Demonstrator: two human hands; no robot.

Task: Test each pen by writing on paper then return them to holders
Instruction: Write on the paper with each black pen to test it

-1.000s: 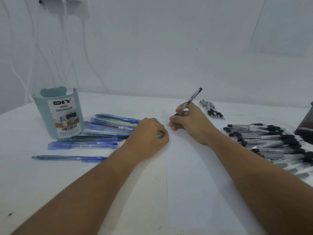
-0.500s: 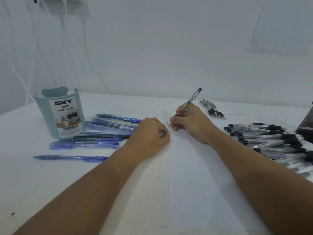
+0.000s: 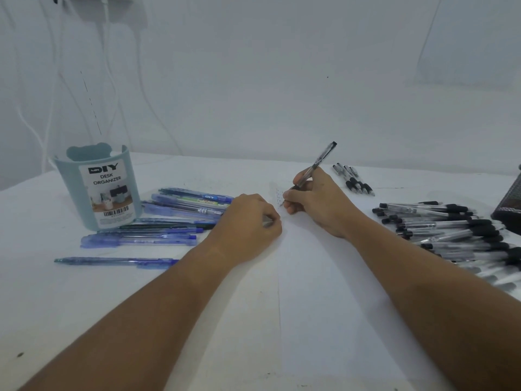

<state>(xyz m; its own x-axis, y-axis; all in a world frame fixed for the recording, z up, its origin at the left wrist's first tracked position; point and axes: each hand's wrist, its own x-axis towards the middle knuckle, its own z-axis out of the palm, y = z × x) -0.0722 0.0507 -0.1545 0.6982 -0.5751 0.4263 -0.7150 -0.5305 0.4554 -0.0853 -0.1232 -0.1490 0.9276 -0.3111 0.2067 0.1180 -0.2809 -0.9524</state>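
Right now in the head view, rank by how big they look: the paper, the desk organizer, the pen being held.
1. paper
2. desk organizer
3. pen, gripped by the right hand

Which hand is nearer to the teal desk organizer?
Left. The left hand rests on the paper just past the blue pens beside the desk organizer. The right hand writes farther right, gripping a black pen.

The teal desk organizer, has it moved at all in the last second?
No. The teal desk organizer stands in the same spot beside the blue pens; only the head camera shifted slightly.
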